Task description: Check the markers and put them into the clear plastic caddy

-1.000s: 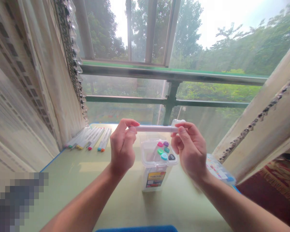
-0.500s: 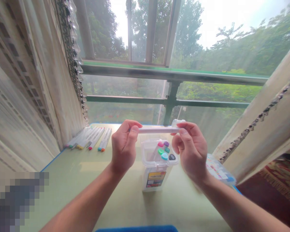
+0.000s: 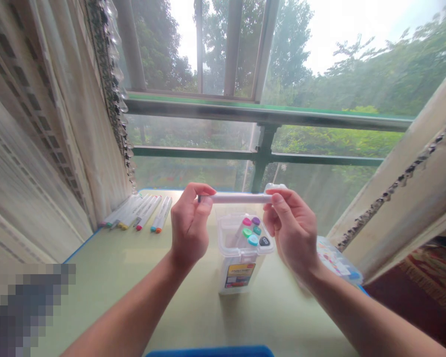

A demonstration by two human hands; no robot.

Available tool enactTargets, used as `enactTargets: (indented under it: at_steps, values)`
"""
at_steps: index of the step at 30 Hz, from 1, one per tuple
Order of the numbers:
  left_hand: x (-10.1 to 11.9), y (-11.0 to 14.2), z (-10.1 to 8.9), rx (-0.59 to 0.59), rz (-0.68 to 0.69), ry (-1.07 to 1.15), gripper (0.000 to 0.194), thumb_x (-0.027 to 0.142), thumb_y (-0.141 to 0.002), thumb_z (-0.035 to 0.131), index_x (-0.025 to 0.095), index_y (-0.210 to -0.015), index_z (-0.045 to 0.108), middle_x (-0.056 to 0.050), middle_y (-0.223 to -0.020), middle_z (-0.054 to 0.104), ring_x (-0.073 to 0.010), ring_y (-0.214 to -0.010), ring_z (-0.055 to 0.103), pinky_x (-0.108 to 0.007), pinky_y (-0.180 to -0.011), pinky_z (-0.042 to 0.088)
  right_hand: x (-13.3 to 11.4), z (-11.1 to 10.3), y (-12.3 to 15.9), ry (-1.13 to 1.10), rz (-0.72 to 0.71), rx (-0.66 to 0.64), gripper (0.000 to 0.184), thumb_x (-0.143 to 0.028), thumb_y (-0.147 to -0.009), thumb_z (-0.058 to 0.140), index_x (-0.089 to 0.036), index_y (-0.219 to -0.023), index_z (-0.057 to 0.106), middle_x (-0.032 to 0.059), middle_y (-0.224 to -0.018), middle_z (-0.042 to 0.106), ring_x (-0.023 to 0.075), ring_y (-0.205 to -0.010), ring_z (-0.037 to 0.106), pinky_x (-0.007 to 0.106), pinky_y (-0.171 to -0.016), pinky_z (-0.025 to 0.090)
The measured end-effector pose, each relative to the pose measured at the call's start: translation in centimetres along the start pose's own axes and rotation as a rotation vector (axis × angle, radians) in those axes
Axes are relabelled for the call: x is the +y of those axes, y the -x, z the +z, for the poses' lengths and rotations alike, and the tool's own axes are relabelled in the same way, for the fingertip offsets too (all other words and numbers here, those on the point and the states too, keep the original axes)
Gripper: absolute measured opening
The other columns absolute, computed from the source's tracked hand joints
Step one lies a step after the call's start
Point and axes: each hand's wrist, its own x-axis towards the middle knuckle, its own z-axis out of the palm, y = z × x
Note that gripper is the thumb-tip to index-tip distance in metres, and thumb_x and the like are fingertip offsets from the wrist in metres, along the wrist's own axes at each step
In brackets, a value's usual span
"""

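Observation:
A white marker (image 3: 241, 198) lies level in the air between my hands. My left hand (image 3: 191, 223) pinches its left end, where a dark tip shows by the thumb. The right end is gripped by the thumb and fingers of my right hand (image 3: 293, 225). Below the marker stands a clear plastic box (image 3: 226, 263) with a yellow and black label. Several markers with coloured caps (image 3: 252, 232) stand upright in its right side, pink, purple, green, teal, light blue and black. The far side of the box is partly hidden.
Several white markers (image 3: 144, 213) lie in a row at the table's back left. A clear case with a printed sheet (image 3: 334, 260) rests on the right. Something blue (image 3: 211, 352) sits at the near edge. Curtains (image 3: 70, 124) flank the window behind the pale table (image 3: 107, 287).
My right hand has shifted slightly left along with the marker. More of the marker's dark left end now shows by my left thumb.

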Motion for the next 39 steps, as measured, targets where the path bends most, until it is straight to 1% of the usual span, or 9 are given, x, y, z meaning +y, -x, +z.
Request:
enactTargets:
  at_steps: [3,9,13,16,19,24,28,34,39]
  values:
    - [0.16,0.09,-0.03,-0.003,-0.013,0.056,0.014,0.026,-0.094,0.053,0.021,-0.095,0.065,0.004,-0.064,0.046,-0.0118,-0.051,0.037,-0.027,-0.048,0.028,-0.1,0.08,0.01,-0.002,0.005,0.009,0.023,-0.04,-0.092,0.074,-0.018,-0.096,0.07,-0.0034,-0.068,0.06,0.0042,-0.042,0.046,0.017,-0.035,0.031]
    - [0.36,0.13,-0.04,0.004,-0.029,0.091,0.021,0.025,-0.098,0.046,0.02,-0.095,0.067,0.004,-0.061,0.046,-0.0121,-0.05,0.038,-0.027,-0.048,0.029,-0.3,0.15,0.09,-0.013,0.013,0.009,0.026,-0.045,-0.094,0.071,-0.019,-0.095,0.07,-0.0027,-0.068,0.061,0.0049,-0.042,0.045,0.017,-0.035,0.031]
    - [0.33,-0.04,-0.02,-0.012,-0.018,0.052,0.015,0.029,-0.097,0.054,0.019,-0.094,0.066,0.005,-0.062,0.047,-0.0096,-0.048,0.037,-0.024,-0.045,0.027,-0.24,0.08,0.11,0.014,-0.018,0.011,0.024,-0.043,-0.094,0.072,-0.019,-0.095,0.07,-0.0025,-0.068,0.061,0.0045,-0.042,0.045,0.017,-0.035,0.031]
    - [0.36,-0.14,-0.03,-0.017,0.017,0.006,0.014,0.032,-0.095,0.063,0.019,-0.091,0.064,0.002,-0.071,0.056,-0.0078,-0.049,0.043,-0.022,-0.044,0.03,-0.24,0.06,0.16,0.047,-0.04,-0.001,0.021,-0.039,-0.091,0.076,-0.019,-0.095,0.069,-0.0026,-0.069,0.063,0.0043,-0.041,0.045,0.017,-0.036,0.032]
    - [0.44,-0.15,-0.01,-0.023,0.026,-0.006,0.016,0.035,-0.093,0.066,0.019,-0.092,0.064,0.003,-0.07,0.056,-0.008,-0.049,0.046,-0.021,-0.044,0.032,-0.29,0.07,0.21,0.058,-0.056,-0.007,0.02,-0.036,-0.089,0.078,-0.02,-0.094,0.068,-0.0035,-0.068,0.062,0.0041,-0.041,0.045,0.018,-0.036,0.031]
    - [0.52,-0.04,0.05,-0.051,0.006,0.054,0.016,0.034,-0.097,0.06,0.019,-0.093,0.065,0.001,-0.074,0.058,-0.0075,-0.049,0.04,-0.023,-0.043,0.028,-0.22,0.05,0.26,0.033,-0.061,-0.015,0.013,-0.03,-0.092,0.074,-0.02,-0.097,0.068,-0.0039,-0.072,0.061,0.0036,-0.042,0.045,0.018,-0.037,0.03]
    - [0.38,0.04,0.04,-0.025,-0.024,0.055,0.016,0.032,-0.097,0.056,0.02,-0.094,0.066,0.002,-0.069,0.053,-0.0101,-0.05,0.038,-0.025,-0.045,0.026,-0.11,-0.03,0.37,0.033,-0.069,-0.028,0.008,-0.026,-0.093,0.071,-0.021,-0.097,0.068,-0.0035,-0.075,0.06,0.0037,-0.043,0.045,0.018,-0.037,0.029]
    - [0.13,0.06,0.02,0.001,-0.011,0.056,0.013,0.029,-0.092,0.055,0.021,-0.095,0.065,0.0,-0.076,0.056,-0.0109,-0.051,0.039,-0.027,-0.045,0.027,-0.13,-0.09,0.38,0.062,-0.053,-0.028,0.013,-0.027,-0.091,0.07,-0.021,-0.101,0.065,-0.005,-0.072,0.057,0.0047,-0.044,0.043,0.019,-0.038,0.03]
    - [-0.18,0.19,-0.13,-0.037,0.005,0.113,0.013,0.023,-0.093,0.055,0.02,-0.1,0.064,0.0,-0.083,0.056,-0.0087,-0.051,0.037,-0.026,-0.046,0.025,-0.02,-0.08,0.28,0.049,-0.009,-0.035,0.013,-0.029,-0.093,0.066,-0.021,-0.103,0.064,-0.0023,-0.077,0.064,0.0057,-0.045,0.043,0.02,-0.039,0.03]
